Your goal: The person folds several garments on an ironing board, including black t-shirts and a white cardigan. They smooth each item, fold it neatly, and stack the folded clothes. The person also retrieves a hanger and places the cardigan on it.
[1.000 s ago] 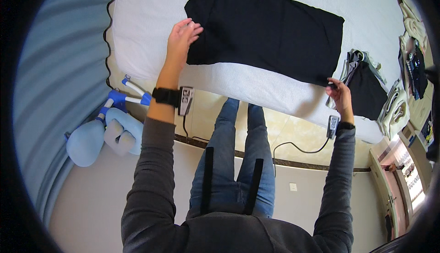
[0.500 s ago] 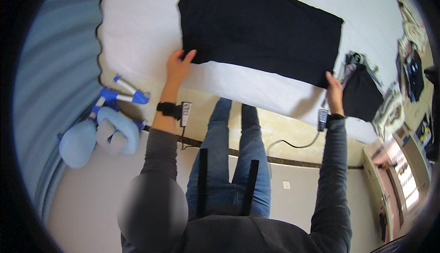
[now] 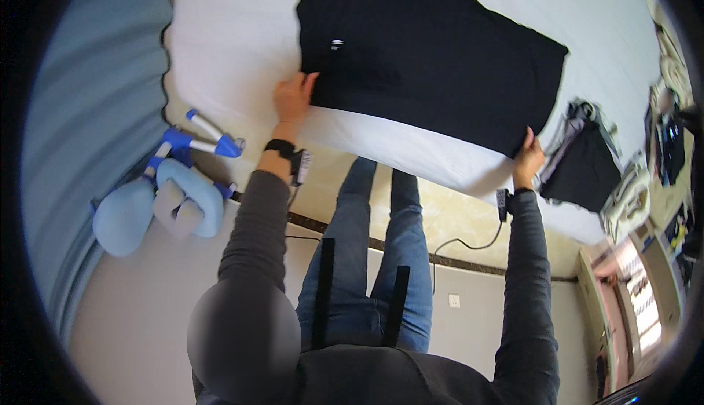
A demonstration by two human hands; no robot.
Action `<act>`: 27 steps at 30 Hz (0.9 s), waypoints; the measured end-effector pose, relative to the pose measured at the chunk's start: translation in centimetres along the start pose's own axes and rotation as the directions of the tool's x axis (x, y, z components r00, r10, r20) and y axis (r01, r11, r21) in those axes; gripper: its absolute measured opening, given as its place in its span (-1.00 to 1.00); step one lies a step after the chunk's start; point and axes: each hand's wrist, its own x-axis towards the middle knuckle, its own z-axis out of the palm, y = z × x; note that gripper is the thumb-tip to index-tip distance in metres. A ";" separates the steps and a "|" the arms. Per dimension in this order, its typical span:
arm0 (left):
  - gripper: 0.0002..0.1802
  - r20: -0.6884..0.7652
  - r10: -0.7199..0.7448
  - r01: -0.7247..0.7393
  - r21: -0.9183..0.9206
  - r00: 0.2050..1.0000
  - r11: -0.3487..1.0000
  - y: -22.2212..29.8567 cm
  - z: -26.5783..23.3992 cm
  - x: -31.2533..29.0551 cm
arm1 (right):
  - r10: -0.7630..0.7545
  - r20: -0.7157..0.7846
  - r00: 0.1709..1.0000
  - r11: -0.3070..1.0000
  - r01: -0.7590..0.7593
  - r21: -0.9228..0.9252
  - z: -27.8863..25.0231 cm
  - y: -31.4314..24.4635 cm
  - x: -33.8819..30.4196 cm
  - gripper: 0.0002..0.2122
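A black garment (image 3: 433,60) lies spread across the white bed sheet (image 3: 231,31); a small white mark shows near its left side. I cannot tell what kind of garment it is. At its near left corner my left hand (image 3: 293,99) is closed, thumb and fingers pinching the cloth edge. My right hand (image 3: 528,161) grips the near right corner, thumb on top and the other fingers partly hidden. Each wrist wears a black strap with a small tagged device and a cable.
Right of the garment lies a pile of dark and grey clothes (image 3: 583,159), with a cream folded cloth (image 3: 627,196) beside it. A blue-and-white frame with pale blue pads (image 3: 125,218) stands at left, near a blue curtain (image 3: 110,60). Shelving (image 3: 631,309) stands at lower right.
My left thumb and fingers have come together on the cloth. A white mark now shows on the garment's left part. The view has shifted slightly, and the right hand still holds its corner.
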 end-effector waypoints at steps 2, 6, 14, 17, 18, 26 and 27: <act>-0.77 0.032 -0.174 0.177 -0.167 0.984 0.970 0.7 -0.8 0.0 | -0.006 0.063 0.998 0.990 0.014 -0.138 -0.9 -1.1 -0.2 -0.68; -0.79 -0.250 -0.243 0.177 -0.260 0.937 0.949 4.2 -4.4 0.5 | -0.233 -0.135 0.963 0.960 0.206 -0.191 -3.9 -5.5 -1.2 -0.51; -0.21 0.346 0.732 -0.594 -0.430 0.587 0.680 11.5 -1.5 4.5 | -0.615 0.441 0.654 0.670 0.728 -0.145 0.6 -13.3 -2.7 -0.41; -0.30 0.234 0.790 -0.654 -0.455 0.566 0.604 7.1 -0.1 7.3 | -0.489 0.337 0.805 0.767 0.581 -0.274 0.5 -9.3 -1.0 -0.42; -0.33 0.263 0.699 -0.537 -0.481 0.665 0.693 5.2 -0.3 8.5 | -0.484 0.314 0.817 0.772 0.568 -0.287 -0.1 -7.9 -0.5 -0.43; -0.30 -0.113 0.343 -0.360 -0.374 0.932 0.855 6.1 -5.5 7.4 | -0.620 0.230 0.750 0.769 0.639 -0.012 -0.6 -15.7 -3.8 -0.31; -0.28 0.123 0.458 -0.398 -0.333 0.881 0.855 8.8 -5.0 5.6 | -0.646 0.299 0.702 0.744 0.667 0.040 0.7 -18.0 -4.8 -0.32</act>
